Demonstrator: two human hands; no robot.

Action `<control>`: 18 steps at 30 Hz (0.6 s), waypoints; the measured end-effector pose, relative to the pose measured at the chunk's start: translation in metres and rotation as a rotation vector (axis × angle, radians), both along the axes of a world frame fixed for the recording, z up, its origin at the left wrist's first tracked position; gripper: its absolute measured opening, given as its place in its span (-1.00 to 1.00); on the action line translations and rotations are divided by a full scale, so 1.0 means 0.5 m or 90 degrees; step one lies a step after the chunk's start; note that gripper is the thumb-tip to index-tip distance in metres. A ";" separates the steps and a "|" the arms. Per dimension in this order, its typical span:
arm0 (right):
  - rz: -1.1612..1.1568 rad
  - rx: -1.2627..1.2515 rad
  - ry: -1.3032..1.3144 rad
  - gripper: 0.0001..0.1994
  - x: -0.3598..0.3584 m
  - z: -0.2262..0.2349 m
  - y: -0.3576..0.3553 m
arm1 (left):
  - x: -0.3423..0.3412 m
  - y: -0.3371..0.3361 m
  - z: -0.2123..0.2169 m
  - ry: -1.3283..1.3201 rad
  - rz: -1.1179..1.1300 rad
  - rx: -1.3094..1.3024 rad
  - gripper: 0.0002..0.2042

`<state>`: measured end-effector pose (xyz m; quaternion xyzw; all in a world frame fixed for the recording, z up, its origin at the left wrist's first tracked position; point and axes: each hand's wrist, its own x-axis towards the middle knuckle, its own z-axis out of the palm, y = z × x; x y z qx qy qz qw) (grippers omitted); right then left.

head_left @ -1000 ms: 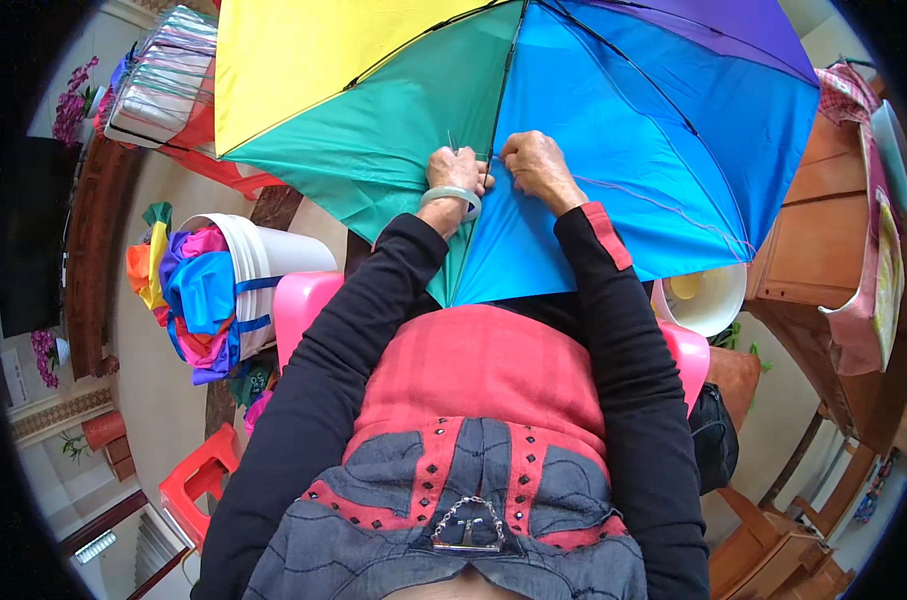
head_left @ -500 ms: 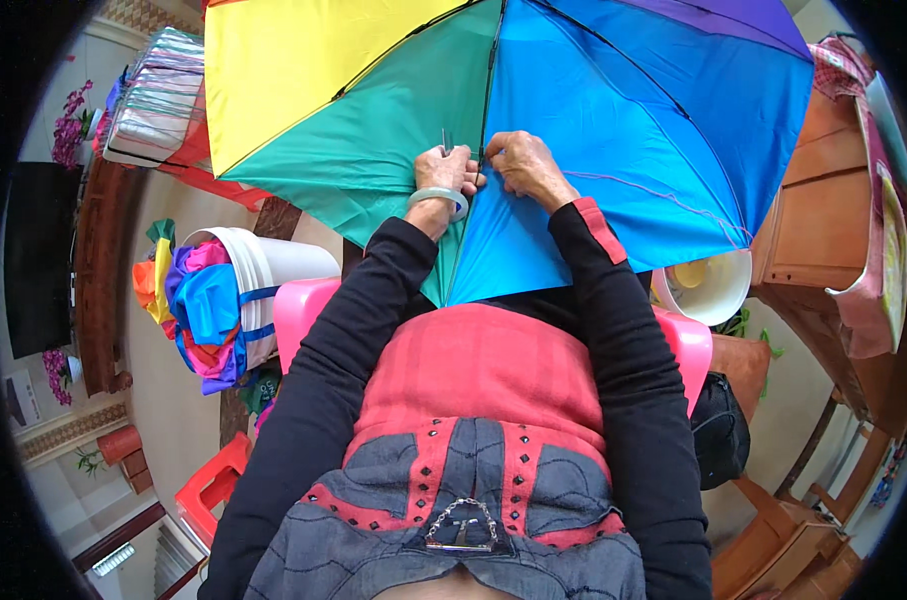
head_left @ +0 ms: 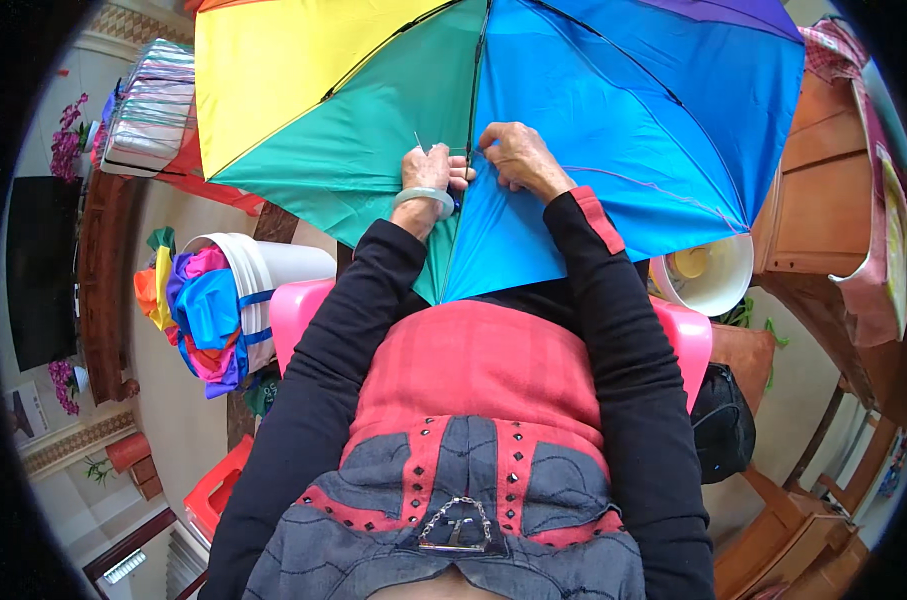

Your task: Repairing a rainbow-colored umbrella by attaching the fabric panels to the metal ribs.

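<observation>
An open rainbow umbrella (head_left: 593,150) spreads over my lap, showing its underside with dark ribs. My left hand (head_left: 433,168), a pale bangle at its wrist, is closed at the green panel beside the middle rib (head_left: 470,110). From its grip sticks up a thin pointed metal tool (head_left: 418,140); the rest is mostly hidden by my fingers, with a dark blue bit below. Just across the rib, my right hand (head_left: 518,158) pinches over the blue panel, its fingertips at a fine thread. A purple thread (head_left: 653,187) runs from near that hand to the panel's right edge.
On the left stands a white bucket (head_left: 288,262) beside a bag of colourful folded cloth (head_left: 208,300). A white bin (head_left: 718,275) is at the right, near a wooden cabinet (head_left: 823,200). Pink chair arms (head_left: 685,350) flank me; a red stool (head_left: 218,485) is lower left.
The umbrella and both hands have shifted slightly left in view. My left hand has turned, so the metal tool now leans left, and its fingers sit a little apart from my right hand.
</observation>
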<state>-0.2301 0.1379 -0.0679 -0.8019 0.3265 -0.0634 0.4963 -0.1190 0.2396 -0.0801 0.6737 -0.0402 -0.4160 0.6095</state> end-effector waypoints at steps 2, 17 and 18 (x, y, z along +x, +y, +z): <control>0.007 0.066 -0.041 -0.77 0.000 -0.002 -0.002 | 0.011 -0.001 -0.011 0.010 -0.009 0.001 -0.85; 0.002 0.107 -0.059 -0.82 -0.003 -0.012 -0.006 | 0.027 -0.011 -0.001 0.064 -0.092 0.045 -0.86; 0.002 0.110 -0.065 -0.82 -0.003 -0.013 -0.006 | 0.024 -0.011 -0.003 0.075 -0.058 0.033 -0.88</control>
